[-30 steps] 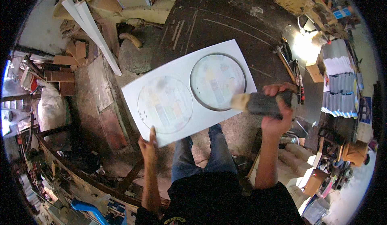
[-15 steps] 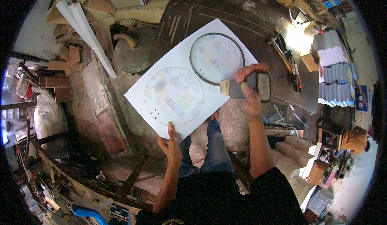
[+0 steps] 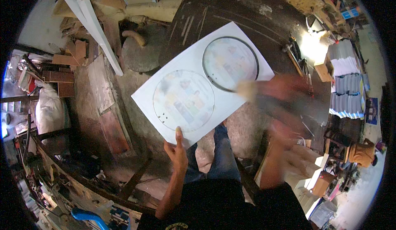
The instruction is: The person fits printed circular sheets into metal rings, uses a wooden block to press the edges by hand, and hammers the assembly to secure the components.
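Observation:
A white sheet [image 3: 140, 90] with pale coloured printing slants across the middle of the view. My left hand [image 3: 177, 151] is closed on its lower corner, thumb on top and fingers beneath. A thin round outline [image 3: 184, 100] encloses one printed design, with several small dark spots at its lower left. On the upper right part lies a dark ring [image 3: 258, 67] around a second design. My right hand [image 3: 288, 94], smeared by motion, grips a dark block-shaped tool [image 3: 274, 105]. The tool's pale tan end [image 3: 246, 90] is at the ring's lower right edge; contact is unclear.
A dark worktop [image 3: 225, 7] extends beyond the sheet, with a hammer [image 3: 292, 59] at its right. Stacked papers [image 3: 348, 81] and a bright lamp [image 3: 312, 40] stand farther right. Long white strips [image 3: 95, 32] lean at the left, near a round grey block [image 3: 144, 55]. Pale stacked blocks [image 3: 299, 160] stand lower right.
My right hand and the tool have gone from fairly sharp to heavily blurred, swinging at the ring's edge. The whole scene has shifted slightly right. My left hand keeps its hold.

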The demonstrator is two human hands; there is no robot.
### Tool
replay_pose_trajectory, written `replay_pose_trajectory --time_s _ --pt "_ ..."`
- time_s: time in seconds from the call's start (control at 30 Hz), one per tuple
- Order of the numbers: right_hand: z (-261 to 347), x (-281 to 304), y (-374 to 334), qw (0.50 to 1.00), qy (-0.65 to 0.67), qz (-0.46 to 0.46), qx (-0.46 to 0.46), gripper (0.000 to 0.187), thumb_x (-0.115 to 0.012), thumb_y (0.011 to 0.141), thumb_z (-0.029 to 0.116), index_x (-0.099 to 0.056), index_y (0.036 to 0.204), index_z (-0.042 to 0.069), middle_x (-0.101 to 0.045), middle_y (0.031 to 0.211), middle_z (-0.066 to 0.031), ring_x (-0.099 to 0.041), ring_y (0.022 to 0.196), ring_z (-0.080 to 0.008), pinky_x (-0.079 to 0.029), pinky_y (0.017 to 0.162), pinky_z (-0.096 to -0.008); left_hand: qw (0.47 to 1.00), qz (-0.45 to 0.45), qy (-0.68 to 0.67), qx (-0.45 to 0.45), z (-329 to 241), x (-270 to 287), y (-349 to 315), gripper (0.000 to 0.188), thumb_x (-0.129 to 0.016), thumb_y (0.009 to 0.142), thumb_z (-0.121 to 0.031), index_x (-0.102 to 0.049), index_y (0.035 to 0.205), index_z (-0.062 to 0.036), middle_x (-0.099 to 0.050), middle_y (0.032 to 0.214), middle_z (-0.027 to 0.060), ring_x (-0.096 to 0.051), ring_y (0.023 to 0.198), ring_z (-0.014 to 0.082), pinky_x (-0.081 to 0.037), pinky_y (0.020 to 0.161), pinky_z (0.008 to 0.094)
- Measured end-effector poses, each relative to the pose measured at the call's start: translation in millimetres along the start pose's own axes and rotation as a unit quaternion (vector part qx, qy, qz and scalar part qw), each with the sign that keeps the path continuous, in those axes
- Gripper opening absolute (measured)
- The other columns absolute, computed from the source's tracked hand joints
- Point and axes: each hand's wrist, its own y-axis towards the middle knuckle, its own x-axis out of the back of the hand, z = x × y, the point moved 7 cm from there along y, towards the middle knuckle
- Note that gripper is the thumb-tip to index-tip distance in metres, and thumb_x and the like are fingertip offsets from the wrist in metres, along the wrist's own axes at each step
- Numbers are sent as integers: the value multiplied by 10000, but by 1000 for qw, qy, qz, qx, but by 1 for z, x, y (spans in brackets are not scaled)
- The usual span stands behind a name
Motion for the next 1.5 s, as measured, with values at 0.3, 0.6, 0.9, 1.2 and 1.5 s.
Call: replay_pose_trajectory --time_s 0.3,0.6,0.9,1.2,1.5 --pt "-25 24 10 967 -58 -116 -221 370 -698 684 97 -506 997 45 -566 848 -62 -540 806 -158 -469 788 -323 1000 15 -9 -7 -6 8 -1 355 -693 907 -256 -602 1123 10 -649 900 61 -587 740 118 -476 619 284" --pt "17 84 -24 984 -69 -88 -141 336 -561 736 54 -516 1067 20 -535 961 -112 -511 904 -253 -421 878 -419 994 -71 77 36 -31 144 29 594 -717 886 -320 -501 1292 55 -551 1234 116 -551 1095 217 -449 910 387" --pt "-48 42 -7 982 -121 -20 -142 272 -461 789 -8 -412 1054 28 -451 956 -101 -456 910 -229 -390 882 -390 975 -15 217 -37 -8 171 30 453 -561 976 -236 -498 1416 -147 -512 1226 38 -412 859 108 -400 863 255" --pt "35 30 32 992 110 -21 -62 254 -564 833 151 -482 1037 24 -527 937 -92 -519 909 -208 -427 863 -355 986 51 159 18 -10 169 28 835 -693 903 -312 -195 1466 54 -424 1424 214 -484 1278 270 -406 1024 414" --pt "-49 39 3 982 -60 -45 -172 346 -646 834 314 -581 1012 26 -608 886 -83 -584 850 -194 -476 789 -335 986 56 157 -14 -13 172 23 713 -681 914 -304 -329 1428 41 -533 1319 183 -497 1243 259 -386 1030 425"
